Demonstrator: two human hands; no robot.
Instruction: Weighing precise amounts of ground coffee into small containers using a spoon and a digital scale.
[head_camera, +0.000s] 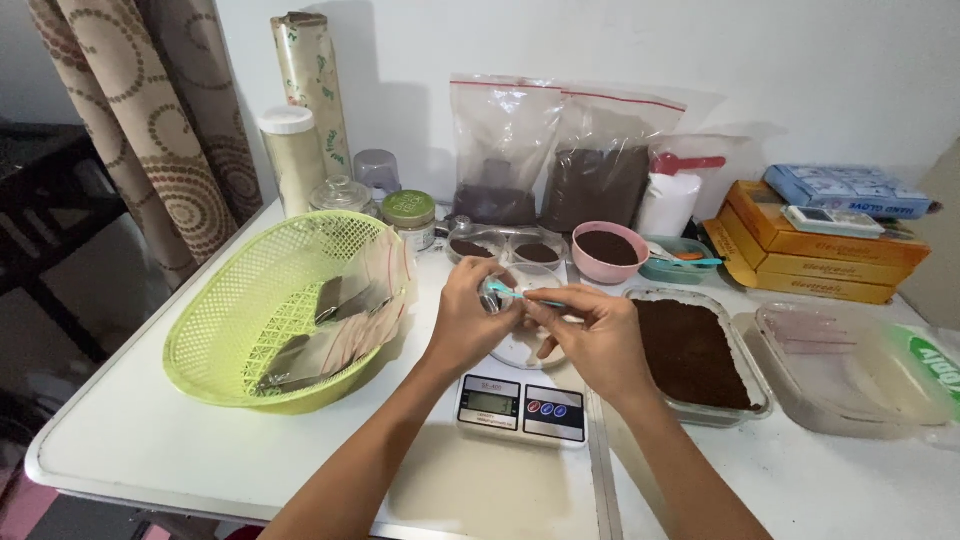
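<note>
White counter (150, 440) against a plain wall carries a green basket (270, 310) of foil pouches, a glass dish of dark powder (690, 350) and a small digital scale (520, 408). Above the scale, the left hand (465, 320) has its grip clamped round a small silvery pouch (492, 296), while the right hand (595, 335) pinches a thin teal spoon (525, 295) whose tip meets the pouch mouth. Filling goes best, I judge, with the pouch held upright over the scale and the spoon tipped slowly.
</note>
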